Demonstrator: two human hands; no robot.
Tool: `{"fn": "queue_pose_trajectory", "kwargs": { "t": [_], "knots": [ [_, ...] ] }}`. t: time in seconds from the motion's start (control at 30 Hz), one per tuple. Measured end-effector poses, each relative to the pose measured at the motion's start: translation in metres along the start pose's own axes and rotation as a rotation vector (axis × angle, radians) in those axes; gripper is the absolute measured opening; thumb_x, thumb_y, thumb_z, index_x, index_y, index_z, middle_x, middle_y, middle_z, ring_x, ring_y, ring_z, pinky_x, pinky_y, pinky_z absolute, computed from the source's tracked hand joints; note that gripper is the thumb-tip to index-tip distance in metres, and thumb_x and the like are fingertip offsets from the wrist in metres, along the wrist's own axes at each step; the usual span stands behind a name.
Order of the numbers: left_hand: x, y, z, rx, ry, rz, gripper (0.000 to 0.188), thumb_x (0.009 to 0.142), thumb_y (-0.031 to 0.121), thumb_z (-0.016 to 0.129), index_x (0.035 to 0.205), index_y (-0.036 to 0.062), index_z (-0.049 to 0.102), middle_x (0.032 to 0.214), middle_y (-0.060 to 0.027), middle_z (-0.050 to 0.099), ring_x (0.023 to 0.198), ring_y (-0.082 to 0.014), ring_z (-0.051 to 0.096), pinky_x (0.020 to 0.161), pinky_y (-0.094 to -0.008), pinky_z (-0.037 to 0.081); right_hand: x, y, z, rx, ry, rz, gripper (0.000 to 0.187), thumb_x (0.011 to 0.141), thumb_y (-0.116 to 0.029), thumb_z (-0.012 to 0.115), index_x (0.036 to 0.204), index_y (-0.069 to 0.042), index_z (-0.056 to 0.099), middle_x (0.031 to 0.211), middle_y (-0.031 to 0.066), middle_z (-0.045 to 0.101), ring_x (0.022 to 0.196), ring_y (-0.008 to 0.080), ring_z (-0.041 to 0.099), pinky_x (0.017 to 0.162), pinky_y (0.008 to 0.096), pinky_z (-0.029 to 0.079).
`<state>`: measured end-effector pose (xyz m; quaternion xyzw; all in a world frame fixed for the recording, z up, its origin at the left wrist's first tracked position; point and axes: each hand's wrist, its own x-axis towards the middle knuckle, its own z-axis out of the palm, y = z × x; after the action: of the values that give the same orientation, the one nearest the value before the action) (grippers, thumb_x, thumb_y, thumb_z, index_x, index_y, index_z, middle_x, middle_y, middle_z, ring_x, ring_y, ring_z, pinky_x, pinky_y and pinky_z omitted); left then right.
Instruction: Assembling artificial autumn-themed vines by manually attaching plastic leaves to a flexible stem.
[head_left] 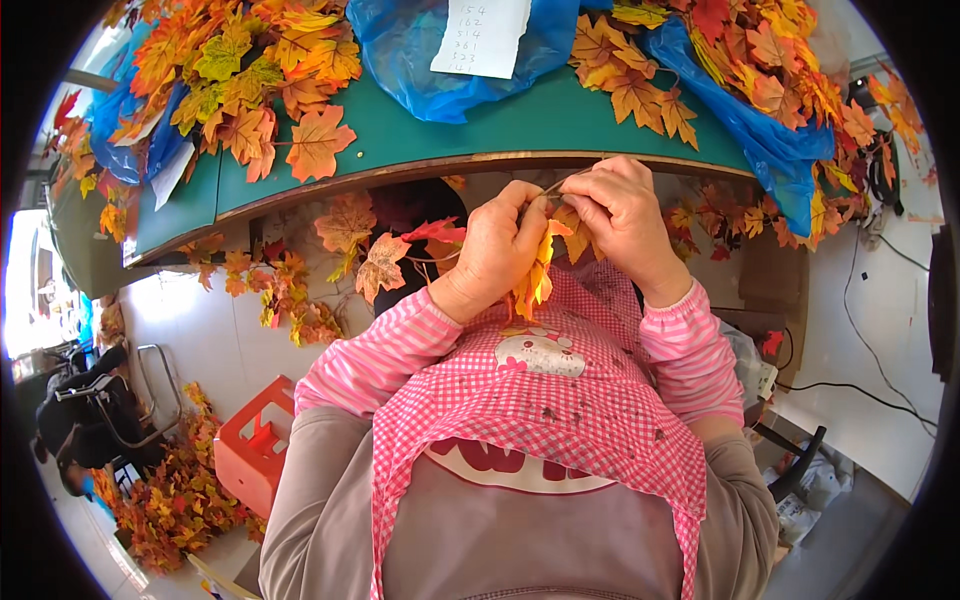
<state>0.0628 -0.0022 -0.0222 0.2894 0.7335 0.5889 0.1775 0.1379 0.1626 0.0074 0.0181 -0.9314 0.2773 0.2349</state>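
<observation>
My left hand (494, 243) and my right hand (622, 215) meet just in front of the table edge, fingers of both closed. Between them runs a thin brown stem (553, 187), pinched at each side. Yellow-orange artificial maple leaves (538, 275) hang from it below my fingers. Beside my left wrist, a pale orange leaf (383, 266) and a red leaf (436, 231) stick out on brown stems; whether they belong to the same strand I cannot tell. My fingertips partly hide the stem.
A green table (420, 135) stands ahead, with heaped maple leaves (240, 70), blue plastic bags (400, 60) and a handwritten paper slip (480, 38). At lower left are a red plastic stool (255, 445) and a leaf pile (175, 505) on the floor. Black cables (850, 385) lie at right.
</observation>
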Motion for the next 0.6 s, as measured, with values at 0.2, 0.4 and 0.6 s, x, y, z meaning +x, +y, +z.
{"fn": "queue_pose_trajectory", "kwargs": {
  "t": [0.2,0.4,0.6],
  "knots": [
    [0.0000,-0.0004,-0.0014,-0.010,0.009,0.011,0.011,0.097,0.010,0.056,0.097,-0.0007,0.061,0.070,-0.0025,0.060,0.064,-0.0051,0.052,0.055,-0.0236,0.044,0.0001,-0.0020,-0.0018,0.040,-0.025,0.015,0.007,0.084,-0.012,0.069,0.091,-0.010,0.069,0.085,0.0000,0.069,0.088,0.0196,0.059,0.090,0.0365,0.038],
    [-0.0006,-0.0005,0.0000,-0.014,0.013,-0.005,0.012,0.097,0.010,0.055,0.096,-0.0006,0.061,0.069,-0.0015,0.060,0.062,-0.0046,0.052,0.054,-0.0234,0.042,-0.0022,0.0004,-0.0054,0.034,-0.037,0.037,0.010,0.082,-0.007,0.070,0.092,-0.007,0.069,0.089,0.0021,0.069,0.091,0.0208,0.060,0.090,0.0349,0.042],
    [0.0005,-0.0012,-0.0008,-0.007,-0.005,0.013,0.011,0.097,0.009,0.056,0.096,-0.0002,0.061,0.068,-0.0012,0.058,0.061,-0.0046,0.049,0.053,-0.0239,0.041,-0.0004,-0.0006,-0.0006,0.033,-0.018,0.007,0.008,0.084,-0.012,0.070,0.092,-0.010,0.070,0.086,-0.0002,0.069,0.088,0.0191,0.059,0.089,0.0359,0.039]
  ]
}}
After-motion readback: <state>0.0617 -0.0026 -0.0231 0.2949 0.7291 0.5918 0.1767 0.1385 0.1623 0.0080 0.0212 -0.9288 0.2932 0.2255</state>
